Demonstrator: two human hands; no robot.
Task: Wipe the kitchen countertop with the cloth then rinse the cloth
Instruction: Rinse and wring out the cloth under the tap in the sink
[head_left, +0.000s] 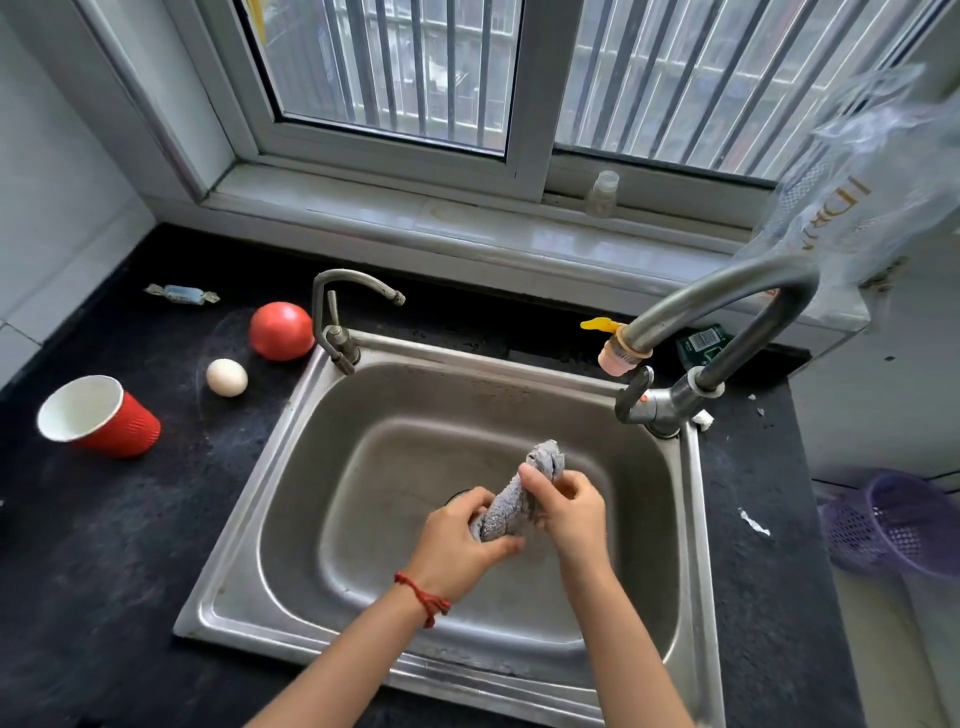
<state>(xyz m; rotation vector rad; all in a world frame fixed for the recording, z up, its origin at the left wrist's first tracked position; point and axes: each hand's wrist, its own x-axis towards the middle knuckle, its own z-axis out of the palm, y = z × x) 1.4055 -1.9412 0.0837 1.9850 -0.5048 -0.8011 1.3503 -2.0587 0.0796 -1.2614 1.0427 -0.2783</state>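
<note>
Grey terry cloth (511, 506), rolled into a short rope, is held over the middle of the steel sink (291, 467), below and left of the big faucet (727, 312). Left hand (462, 540) has its fingers clamped on the near end, right hand (569, 501) clamped on the far end. No water shows at the spout, so this looks like wringing: twist the ends opposite ways, low in the basin, so drips stay off the counter (104, 519).

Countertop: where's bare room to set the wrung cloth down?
Countertop is bare in front of the red cup, left of the sink. Right of the sink, only paper scraps. Crowded behind-left: egg, tomato, candy.
</note>
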